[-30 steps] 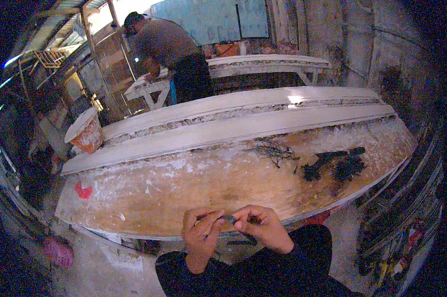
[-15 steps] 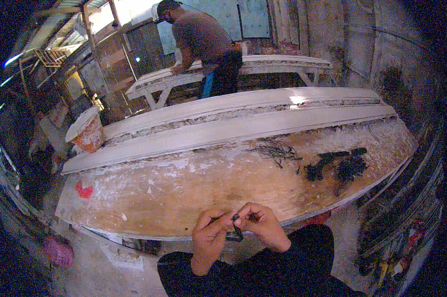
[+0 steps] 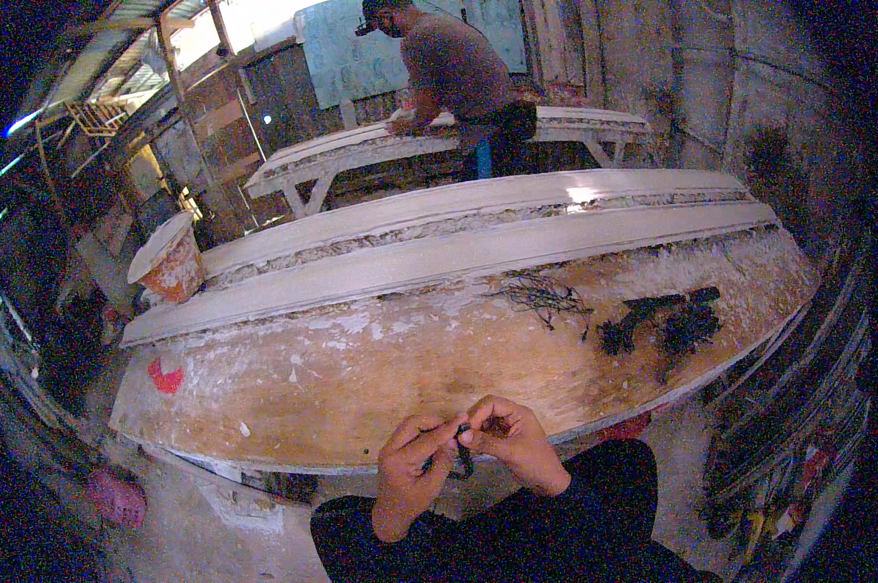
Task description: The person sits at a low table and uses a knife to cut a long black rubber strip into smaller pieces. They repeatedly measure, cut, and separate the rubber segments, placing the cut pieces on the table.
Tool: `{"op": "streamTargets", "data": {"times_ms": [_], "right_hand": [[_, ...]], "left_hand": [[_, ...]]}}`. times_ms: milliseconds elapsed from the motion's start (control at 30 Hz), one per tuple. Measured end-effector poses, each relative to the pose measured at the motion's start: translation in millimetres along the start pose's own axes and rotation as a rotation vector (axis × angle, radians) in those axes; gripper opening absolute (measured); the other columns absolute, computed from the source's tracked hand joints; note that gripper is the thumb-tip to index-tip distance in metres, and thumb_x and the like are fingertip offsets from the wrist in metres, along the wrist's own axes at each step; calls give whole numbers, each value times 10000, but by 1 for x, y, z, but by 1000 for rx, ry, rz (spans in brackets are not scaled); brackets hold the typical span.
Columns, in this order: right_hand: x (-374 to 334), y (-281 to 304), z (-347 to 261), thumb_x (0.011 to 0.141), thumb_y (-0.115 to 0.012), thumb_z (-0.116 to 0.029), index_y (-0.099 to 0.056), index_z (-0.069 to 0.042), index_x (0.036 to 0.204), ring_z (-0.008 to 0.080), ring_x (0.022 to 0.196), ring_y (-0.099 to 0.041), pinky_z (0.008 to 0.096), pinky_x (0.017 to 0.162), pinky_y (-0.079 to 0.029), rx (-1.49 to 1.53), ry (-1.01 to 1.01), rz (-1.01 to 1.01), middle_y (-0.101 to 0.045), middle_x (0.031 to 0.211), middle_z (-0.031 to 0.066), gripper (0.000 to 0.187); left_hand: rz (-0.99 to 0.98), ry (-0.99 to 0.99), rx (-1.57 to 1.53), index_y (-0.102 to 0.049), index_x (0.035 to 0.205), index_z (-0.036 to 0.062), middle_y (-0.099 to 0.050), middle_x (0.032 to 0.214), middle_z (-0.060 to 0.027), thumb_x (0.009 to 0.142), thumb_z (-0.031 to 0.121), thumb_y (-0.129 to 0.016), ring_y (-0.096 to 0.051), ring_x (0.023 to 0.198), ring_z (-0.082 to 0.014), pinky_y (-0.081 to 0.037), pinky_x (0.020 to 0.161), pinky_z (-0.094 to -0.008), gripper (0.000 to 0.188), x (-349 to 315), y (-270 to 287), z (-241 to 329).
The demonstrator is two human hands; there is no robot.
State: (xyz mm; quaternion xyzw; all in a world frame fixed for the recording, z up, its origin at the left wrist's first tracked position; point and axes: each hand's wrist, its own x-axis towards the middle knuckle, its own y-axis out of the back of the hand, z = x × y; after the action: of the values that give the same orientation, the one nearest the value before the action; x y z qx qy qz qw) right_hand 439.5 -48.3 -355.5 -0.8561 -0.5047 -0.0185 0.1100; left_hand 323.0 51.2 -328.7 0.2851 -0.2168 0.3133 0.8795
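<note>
Co-worker point(image 3: 458, 73) is shifted right along far tabletop point(image 3: 330, 143); small dark strip point(image 3: 464, 436) is still pinched betw. fingertips of L hand point(image 3: 410, 468) & R hand point(image 3: 515, 442), by wooden panel's point(image 3: 361, 394) near edge; handwork seemingly unaffected.

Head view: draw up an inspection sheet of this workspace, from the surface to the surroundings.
Surface: wooden top with whitish smears and a red mark toward the left; long pale bands along its far side.
Things in hand: a small dark piece, partly hidden.
Clutter: tangled dark strands and dark clumps on the wooden top's right part; an orange, pale-smeared container near the bands' left end.
Hands: left hand and right hand both pinch the small dark piece.
Cables: nothing seen that is plainly a cable; the strands' material cannot be told.
Surroundings: a person leans over a white bench behind; a pink basket-like container at lower left.
</note>
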Motion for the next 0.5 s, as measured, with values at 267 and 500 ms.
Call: {"op": "streamTargets", "data": {"times_ms": [267,500], "right_hand": [[2,-7,10,812,-552,-105,-366,-66,1145,115,895,-495,250,783,-406,-22,-21,-160,-496,984,19,383],[1,-23,13,875,-459,-213,-350,-59,1188,114,868,-498,259,778,-406,-34,-106,-420,-500,981,35,366]], "left_hand": [[37,60,-19,-637,903,55,-606,833,-87,718,86,-623,-578,761,-203,-462,669,-273,189,-4,-1,-3],[273,135,-35,-590,704,26,-573,680,-85,716,122,-626,-545,633,-174,-429,567,-251,103,-11,13,-10]]}}
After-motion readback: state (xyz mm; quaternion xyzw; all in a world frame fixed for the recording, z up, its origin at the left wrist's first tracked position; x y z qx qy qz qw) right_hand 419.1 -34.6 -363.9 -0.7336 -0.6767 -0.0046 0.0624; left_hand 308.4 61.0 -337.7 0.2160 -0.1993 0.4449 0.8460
